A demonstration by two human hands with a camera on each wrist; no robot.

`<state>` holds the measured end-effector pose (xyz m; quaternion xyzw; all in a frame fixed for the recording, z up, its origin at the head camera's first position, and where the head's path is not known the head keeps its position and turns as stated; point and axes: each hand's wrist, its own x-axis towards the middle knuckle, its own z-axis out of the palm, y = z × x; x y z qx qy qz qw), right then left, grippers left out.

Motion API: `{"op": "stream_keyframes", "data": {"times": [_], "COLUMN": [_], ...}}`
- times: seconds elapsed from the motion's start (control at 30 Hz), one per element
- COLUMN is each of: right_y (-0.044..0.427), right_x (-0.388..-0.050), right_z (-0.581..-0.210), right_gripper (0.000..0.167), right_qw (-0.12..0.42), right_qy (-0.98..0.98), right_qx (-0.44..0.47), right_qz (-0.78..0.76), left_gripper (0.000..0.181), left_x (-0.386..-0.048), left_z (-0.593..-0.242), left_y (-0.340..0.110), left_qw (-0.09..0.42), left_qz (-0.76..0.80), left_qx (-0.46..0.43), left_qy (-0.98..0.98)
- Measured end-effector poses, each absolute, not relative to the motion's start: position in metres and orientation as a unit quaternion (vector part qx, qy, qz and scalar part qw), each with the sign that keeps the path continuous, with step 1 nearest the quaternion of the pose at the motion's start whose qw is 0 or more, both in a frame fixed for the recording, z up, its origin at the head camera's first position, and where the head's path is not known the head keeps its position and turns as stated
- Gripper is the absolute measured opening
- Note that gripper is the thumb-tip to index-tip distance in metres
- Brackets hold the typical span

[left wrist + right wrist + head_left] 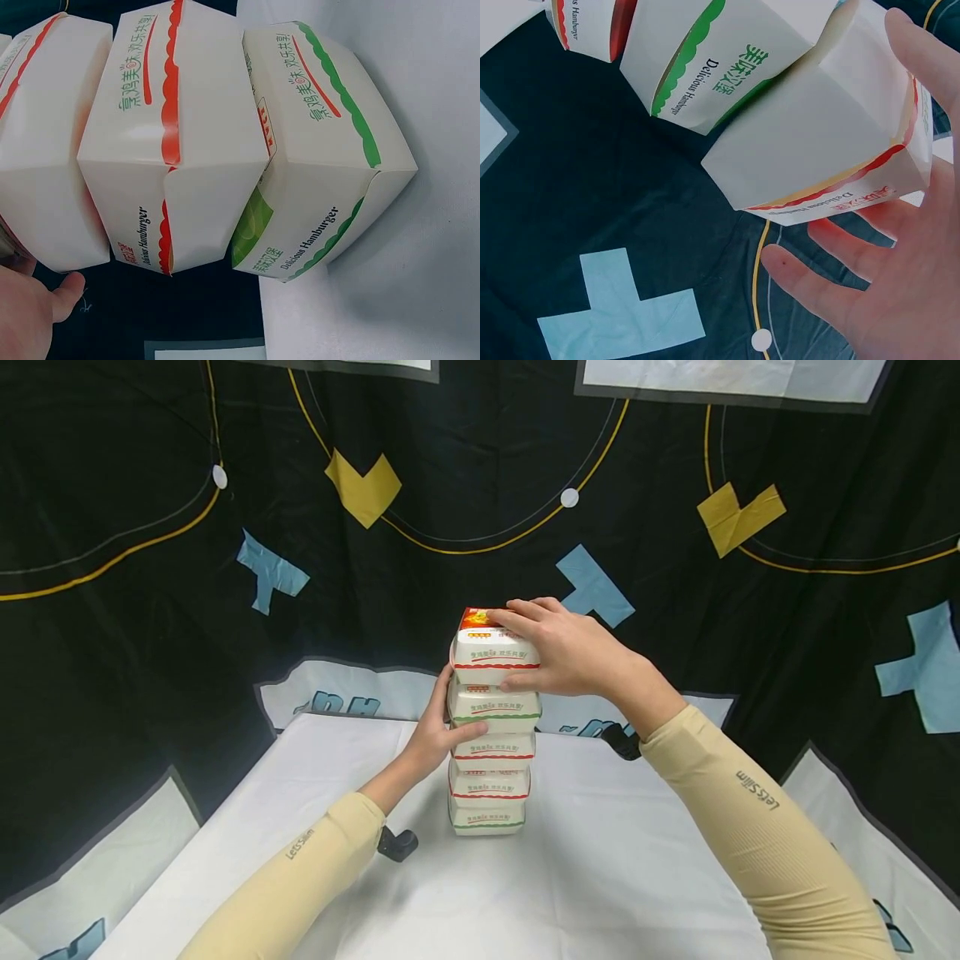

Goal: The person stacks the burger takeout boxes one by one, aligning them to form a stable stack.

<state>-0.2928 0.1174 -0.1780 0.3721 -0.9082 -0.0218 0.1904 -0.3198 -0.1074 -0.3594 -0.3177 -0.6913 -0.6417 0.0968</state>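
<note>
Several white paper hamburger boxes (489, 783) stand in one tall stack, with red or green wavy bands. At the upper left side of the stack, my left hand (432, 737) holds it, the thumb across the front and the fingers along the side of the second hamburger box (504, 710). My right hand (570, 647) grips the top hamburger box (480, 652), which has a red lid panel. Its fingers lie over the lid and its thumb is near the lower front edge. The right wrist view shows the top box slightly askew over the green-banded box (720, 60).
The stack stands on a white-covered table (600, 877). A black curved object (397, 843) lies left of the stack, and another black object (621, 742) is behind the right forearm. A dark patterned cloth (480, 460) hangs behind the table.
</note>
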Motion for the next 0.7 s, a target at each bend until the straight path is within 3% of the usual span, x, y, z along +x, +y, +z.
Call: {"op": "stream_keyframes", "data": {"times": [0.7], "right_y": [0.131], "right_x": [-0.285], "right_z": [-0.180], "right_gripper": [0.094], "right_qw": [0.224], "right_qy": [-0.898], "right_qx": [0.379], "right_qz": [0.008], "left_gripper": [0.109], "left_x": [-0.313], "left_z": [-0.363], "left_y": [-0.118], "left_qw": [0.107], "left_qz": [-0.599], "left_qx": [-0.279], "left_qy": [-0.743]}}
